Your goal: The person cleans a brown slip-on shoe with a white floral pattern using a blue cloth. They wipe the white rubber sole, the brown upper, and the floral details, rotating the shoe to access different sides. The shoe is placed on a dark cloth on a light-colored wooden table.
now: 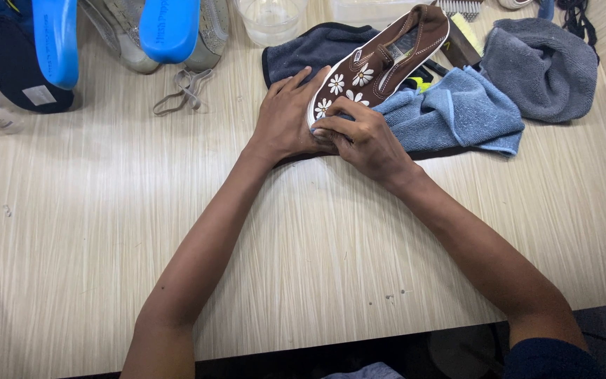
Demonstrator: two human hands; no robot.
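Observation:
A brown slip-on shoe (387, 60) with white daisy flowers and a white sole edge lies tilted on towels at the table's far middle, toe toward me. My left hand (285, 116) rests against the left side of its toe, fingers spread along the shoe. My right hand (362, 137) has its fingers curled over the toe's front edge, pinching at the white rim. Whether something small sits between those fingers is hidden.
A light blue towel (457, 112), a dark blue cloth (310, 49) and a grey towel (541, 67) lie around the shoe. Two blue insoles (170, 28) with grey shoes, a clear plastic cup (269, 21), a grey lace (187, 88) and a brush (461, 8) sit at the back. The wooden table (317, 245) spreads out in front of me.

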